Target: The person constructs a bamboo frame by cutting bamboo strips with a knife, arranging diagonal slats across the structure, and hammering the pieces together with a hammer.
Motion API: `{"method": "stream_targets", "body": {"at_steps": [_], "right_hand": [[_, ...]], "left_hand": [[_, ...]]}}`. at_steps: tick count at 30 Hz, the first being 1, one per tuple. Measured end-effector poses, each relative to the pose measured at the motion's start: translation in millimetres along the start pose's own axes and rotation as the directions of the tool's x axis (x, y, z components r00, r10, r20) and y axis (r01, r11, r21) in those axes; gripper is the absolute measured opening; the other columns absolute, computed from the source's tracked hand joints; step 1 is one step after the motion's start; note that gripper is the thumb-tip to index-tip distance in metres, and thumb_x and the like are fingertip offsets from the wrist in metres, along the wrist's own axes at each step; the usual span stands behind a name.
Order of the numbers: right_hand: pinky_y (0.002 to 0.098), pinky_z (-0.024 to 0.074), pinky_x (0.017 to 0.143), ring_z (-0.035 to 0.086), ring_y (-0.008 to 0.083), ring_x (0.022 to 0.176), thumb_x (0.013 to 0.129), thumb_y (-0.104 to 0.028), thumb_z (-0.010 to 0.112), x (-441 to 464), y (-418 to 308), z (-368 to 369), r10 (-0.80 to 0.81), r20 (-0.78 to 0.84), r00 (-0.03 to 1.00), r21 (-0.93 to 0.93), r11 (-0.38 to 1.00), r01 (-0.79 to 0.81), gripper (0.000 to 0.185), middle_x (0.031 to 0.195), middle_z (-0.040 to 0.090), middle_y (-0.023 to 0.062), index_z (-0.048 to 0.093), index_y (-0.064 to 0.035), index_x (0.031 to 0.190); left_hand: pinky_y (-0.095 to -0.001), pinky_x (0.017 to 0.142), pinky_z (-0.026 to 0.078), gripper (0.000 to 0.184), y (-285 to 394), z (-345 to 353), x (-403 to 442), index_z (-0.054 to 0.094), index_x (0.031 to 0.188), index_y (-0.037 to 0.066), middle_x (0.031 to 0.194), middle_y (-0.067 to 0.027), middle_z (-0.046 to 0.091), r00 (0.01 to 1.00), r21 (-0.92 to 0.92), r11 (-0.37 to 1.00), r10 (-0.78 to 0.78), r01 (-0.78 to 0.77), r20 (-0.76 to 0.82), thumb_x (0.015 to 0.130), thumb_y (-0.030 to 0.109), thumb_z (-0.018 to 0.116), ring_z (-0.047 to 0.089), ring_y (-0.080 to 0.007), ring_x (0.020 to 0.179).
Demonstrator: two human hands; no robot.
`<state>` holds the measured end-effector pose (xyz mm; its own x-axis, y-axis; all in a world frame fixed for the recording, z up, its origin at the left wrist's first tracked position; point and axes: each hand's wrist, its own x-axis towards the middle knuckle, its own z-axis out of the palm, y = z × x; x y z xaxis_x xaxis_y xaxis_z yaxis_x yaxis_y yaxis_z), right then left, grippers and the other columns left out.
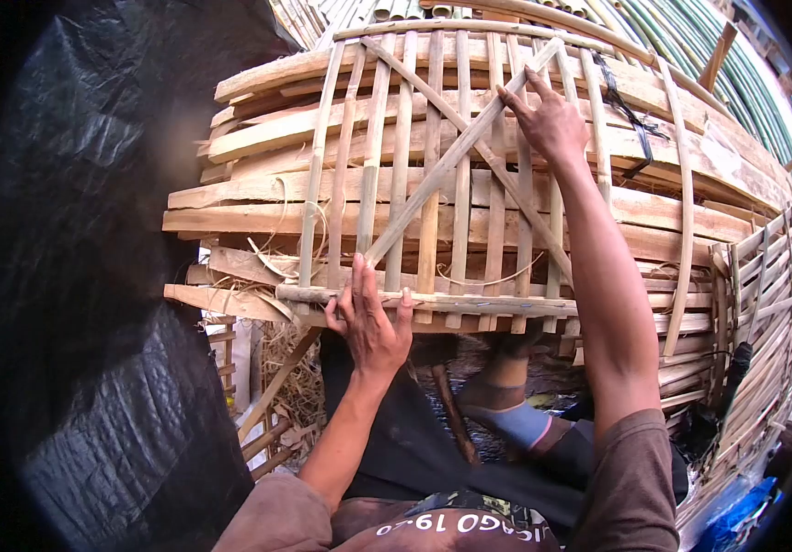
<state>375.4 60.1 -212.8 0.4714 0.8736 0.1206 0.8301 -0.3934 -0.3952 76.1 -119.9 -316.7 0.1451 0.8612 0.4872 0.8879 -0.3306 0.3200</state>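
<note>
In the head view, a diagonal bamboo strip (433,188) lies across the slatted bamboo frame (470,304), its long axis running near left to far right. The left hand (374,327), fingers spread wide, is nearest its near end; the right hand (550,124) has parted fingertips by its far end, whether pinching I cannot tell.

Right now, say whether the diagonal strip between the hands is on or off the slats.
On: the strip crosses over the slats, left hand at its lower end, right hand higher up.
</note>
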Motion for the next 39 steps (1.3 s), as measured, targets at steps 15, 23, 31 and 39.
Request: {"method": "stream_targets", "body": {"at_steps": [15,23,31,39], "right_hand": [[0.0438,0.0537,0.08,0.067,0.0308,0.099,0.081,-0.075,0.052,6,0,0,-0.042,-0.011,0.999,-0.025,0.999,0.042,0.073,0.104,0.07,0.0161,0.049,-0.0315,0.14],[0.0453,0.0532,0.083,0.066,0.032,0.103,0.085,-0.07,0.051,12,1,2,-0.078,-0.044,0.996,-0.016,0.997,0.077,0.067,0.111,0.068,0.0176,0.05,-0.0299,0.139],[0.0462,0.0538,0.081,0.067,0.0322,0.1,0.088,-0.068,0.048,12,2,7,-0.069,-0.078,0.995,0.015,0.997,0.07,0.065,0.11,0.068,0.018,0.05,-0.0288,0.139],[0.0464,0.0537,0.077,0.067,0.0349,0.095,0.089,-0.07,0.042,6,4,5,-0.071,-0.028,0.997,-0.057,0.996,0.07,0.07,0.102,0.069,0.0197,0.042,-0.0278,0.145]], "left_hand": [[-0.0512,0.107,0.014,0.07,-9,7,-3,0.033,0.145,-0.002,0.152,-0.0163,0.033,0.994,0.161,0.983,0.072,-0.085,0.081,0.099,0.05,0.038,0.037,-0.0304,0.127],[-0.0498,0.107,0.017,0.07,-14,7,-2,0.036,0.143,-0.003,0.15,-0.0172,0.037,0.992,0.159,0.98,0.113,-0.121,0.062,0.098,0.051,0.04,0.041,-0.0299,0.12],[-0.053,0.11,0.011,0.072,-13,8,-2,0.038,0.142,-0.001,0.15,-0.0152,0.037,0.995,0.117,0.989,0.085,-0.091,0.055,0.097,0.054,0.042,0.04,-0.0281,0.124],[-0.052,0.11,0.013,0.053,-21,-9,17,0.056,0.128,0.002,0.137,-0.0103,0.052,0.997,0.097,0.993,0.076,-0.072,-0.033,0.094,0.043,0.056,0.046,-0.0267,0.122]]}}
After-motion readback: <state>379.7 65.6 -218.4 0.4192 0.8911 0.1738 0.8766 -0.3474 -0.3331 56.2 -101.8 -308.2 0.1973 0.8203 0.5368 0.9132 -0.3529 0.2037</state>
